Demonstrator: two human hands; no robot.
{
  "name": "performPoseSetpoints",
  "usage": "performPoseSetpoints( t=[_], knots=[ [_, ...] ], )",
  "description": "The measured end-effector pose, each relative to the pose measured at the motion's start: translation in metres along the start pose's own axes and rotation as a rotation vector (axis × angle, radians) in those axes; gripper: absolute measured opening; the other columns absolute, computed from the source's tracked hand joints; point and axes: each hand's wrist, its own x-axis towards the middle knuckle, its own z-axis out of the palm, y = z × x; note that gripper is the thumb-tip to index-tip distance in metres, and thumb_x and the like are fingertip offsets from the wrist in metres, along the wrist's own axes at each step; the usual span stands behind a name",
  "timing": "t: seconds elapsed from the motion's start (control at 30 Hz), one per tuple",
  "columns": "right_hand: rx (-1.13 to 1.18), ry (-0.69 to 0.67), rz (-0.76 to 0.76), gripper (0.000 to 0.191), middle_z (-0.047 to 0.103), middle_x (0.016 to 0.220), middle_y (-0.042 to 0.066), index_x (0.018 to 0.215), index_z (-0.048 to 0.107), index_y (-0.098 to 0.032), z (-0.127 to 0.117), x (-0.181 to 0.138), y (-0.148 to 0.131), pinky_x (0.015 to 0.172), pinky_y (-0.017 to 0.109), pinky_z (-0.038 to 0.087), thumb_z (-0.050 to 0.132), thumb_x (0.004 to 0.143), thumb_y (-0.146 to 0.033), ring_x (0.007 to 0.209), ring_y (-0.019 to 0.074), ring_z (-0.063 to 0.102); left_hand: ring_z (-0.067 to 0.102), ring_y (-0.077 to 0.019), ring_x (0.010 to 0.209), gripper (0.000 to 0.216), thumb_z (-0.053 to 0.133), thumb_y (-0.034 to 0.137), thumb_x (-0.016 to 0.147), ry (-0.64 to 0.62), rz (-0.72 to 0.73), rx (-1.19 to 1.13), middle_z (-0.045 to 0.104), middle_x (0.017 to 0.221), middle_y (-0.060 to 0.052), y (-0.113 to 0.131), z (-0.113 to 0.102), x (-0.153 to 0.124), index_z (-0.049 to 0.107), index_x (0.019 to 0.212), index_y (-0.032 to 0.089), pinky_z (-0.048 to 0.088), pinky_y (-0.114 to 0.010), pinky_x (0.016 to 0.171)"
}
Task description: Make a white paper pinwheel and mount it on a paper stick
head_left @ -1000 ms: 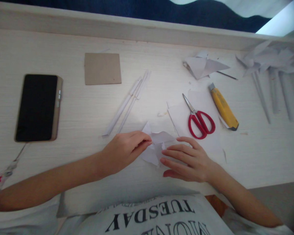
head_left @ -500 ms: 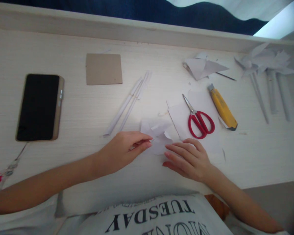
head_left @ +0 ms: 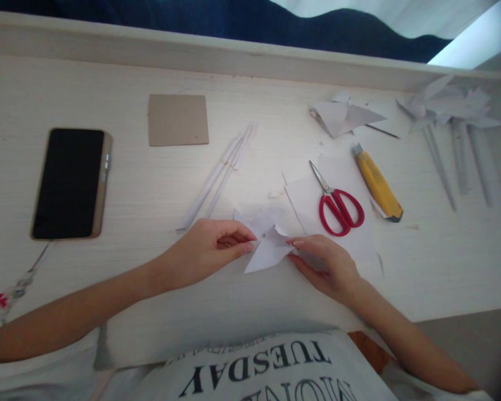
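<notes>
A white cut paper (head_left: 269,253) with pointed, partly lifted flaps and a small dark spot like a hole near its middle is between my hands. My left hand (head_left: 223,245) pinches its left side between thumb and fingers. On the right edge, my right hand (head_left: 323,264) has thumb and fingertips closed on a paper corner. Just beyond the right hand, red-handled scissors (head_left: 340,209) rest on flat white paper sheets (head_left: 300,195). Thin rolled paper sticks (head_left: 217,175) lie past the left hand.
A phone (head_left: 69,184) with a beaded strap lies at left, a brown cardboard piece (head_left: 178,120) at the back. Right of the scissors is a yellow utility knife (head_left: 378,181). Further back lie a folded paper piece (head_left: 346,117) and paper pinwheels on sticks (head_left: 446,108). A raised ledge borders the desk's back.
My right hand has moved in and closed on the right edge of the paper. The paper has turned and lifted somewhat, its lower point now showing. The left hand keeps its pinch.
</notes>
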Motion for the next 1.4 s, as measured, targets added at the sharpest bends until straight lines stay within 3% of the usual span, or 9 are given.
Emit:
performPoseSetpoints(
  t=[0.43, 0.63, 0.8, 1.4],
  knots=[
    [0.016, -0.029, 0.011, 0.027, 0.063, 0.095, 0.010, 0.101, 0.058, -0.017, 0.002, 0.013, -0.018, 0.067, 0.027, 0.051, 0.050, 0.078, -0.007, 0.084, 0.0147, 0.059, 0.057, -0.0093, 0.056, 0.020, 0.047, 0.029, 0.080, 0.056, 0.074, 0.214, 0.062, 0.062, 0.002, 0.000, 0.013, 0.009, 0.063, 0.084, 0.017, 0.043, -0.019, 0.054],
    [0.065, 0.098, 0.076, 0.030, 0.065, 0.089, 0.005, 0.102, 0.055, -0.019, 0.011, 0.015, -0.020, 0.068, 0.027, 0.051, 0.054, 0.074, -0.007, 0.080, 0.0143, 0.060, 0.058, -0.0088, 0.049, 0.021, 0.048, 0.030, 0.080, 0.050, 0.031, 0.198, 0.063, 0.062, 0.001, 0.001, 0.017, 0.012, 0.063, 0.087, 0.017, 0.044, -0.018, 0.049],
    [0.043, 0.147, 0.031, 0.027, 0.066, 0.085, 0.005, 0.094, 0.058, -0.017, 0.016, 0.015, -0.019, 0.065, 0.028, 0.051, 0.059, 0.070, -0.005, 0.077, 0.0147, 0.060, 0.057, -0.0069, 0.043, 0.020, 0.049, 0.030, 0.080, 0.048, 0.039, 0.200, 0.064, 0.065, 0.002, 0.000, 0.020, 0.013, 0.063, 0.088, 0.019, 0.043, -0.016, 0.045],
    [-0.052, 0.163, -0.020, 0.025, 0.064, 0.082, 0.008, 0.091, 0.059, -0.013, 0.022, 0.012, -0.018, 0.062, 0.028, 0.050, 0.061, 0.068, -0.004, 0.074, 0.0147, 0.057, 0.061, -0.0083, 0.051, 0.019, 0.050, 0.029, 0.080, -0.004, -0.017, 0.011, 0.065, 0.069, 0.001, -0.001, 0.025, 0.014, 0.063, 0.089, 0.018, 0.047, -0.014, 0.047]
  ],
)
